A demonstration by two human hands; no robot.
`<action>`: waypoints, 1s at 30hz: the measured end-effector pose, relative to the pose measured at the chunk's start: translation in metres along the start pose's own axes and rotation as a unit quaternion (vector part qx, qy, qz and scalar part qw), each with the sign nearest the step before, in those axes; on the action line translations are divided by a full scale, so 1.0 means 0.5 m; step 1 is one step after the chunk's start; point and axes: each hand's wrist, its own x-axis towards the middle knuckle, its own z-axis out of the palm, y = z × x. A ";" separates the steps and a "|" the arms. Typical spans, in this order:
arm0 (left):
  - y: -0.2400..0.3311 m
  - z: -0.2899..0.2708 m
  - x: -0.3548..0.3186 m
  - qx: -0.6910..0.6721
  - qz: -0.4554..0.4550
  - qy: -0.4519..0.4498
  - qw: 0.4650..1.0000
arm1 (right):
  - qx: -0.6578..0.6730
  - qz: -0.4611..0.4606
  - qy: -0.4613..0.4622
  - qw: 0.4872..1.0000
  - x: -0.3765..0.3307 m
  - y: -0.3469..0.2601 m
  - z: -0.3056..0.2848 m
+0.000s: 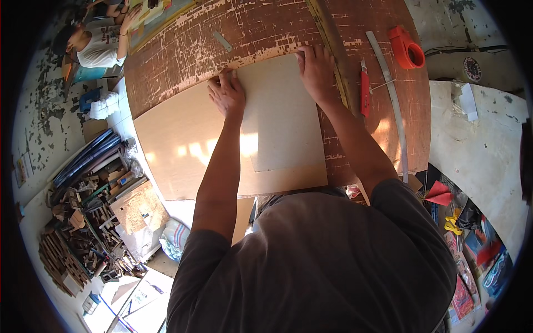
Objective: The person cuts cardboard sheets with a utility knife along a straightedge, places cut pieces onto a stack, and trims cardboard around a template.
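Note:
A large sheet of brown cardboard (186,133) lies on the worn red-brown table, reaching its near edge. On top of it rests a smaller greyish cardboard piece (283,116). My left hand (226,94) presses down near the grey piece's far left corner, fingers apart and a little bent. At the far right corner of the same piece is my right hand (316,69), its fingers spread over the edge. Neither hand visibly grips anything; the undersides of the fingers are hidden. Just right of my right hand runs a long straight bar (328,41).
Right of the bar lie a red utility knife (365,94), a long steel ruler (390,94) and a red tape dispenser (407,51). A small grey metal strip (222,41) lies beyond my left hand. Another person (100,44) works at the far left. Wood scraps (83,222) are piled at left.

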 end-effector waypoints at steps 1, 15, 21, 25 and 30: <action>-0.001 0.001 0.001 -0.001 0.001 0.002 1.000 | -0.006 -0.001 0.003 1.000 0.001 -0.004 -0.002; -0.004 0.005 -0.007 0.030 0.040 0.038 0.998 | 0.046 -0.096 -0.290 0.951 -0.286 -0.150 -0.149; -0.020 0.013 -0.003 0.033 0.038 0.030 0.998 | 0.034 -0.109 -0.291 0.950 -0.293 -0.158 -0.158; -0.008 0.007 0.001 0.020 0.041 0.026 0.999 | 0.006 -0.115 -0.288 0.951 -0.291 -0.152 -0.160; -0.036 0.023 0.003 0.018 0.044 0.041 0.998 | 0.002 -0.129 -0.269 0.954 -0.291 -0.162 -0.161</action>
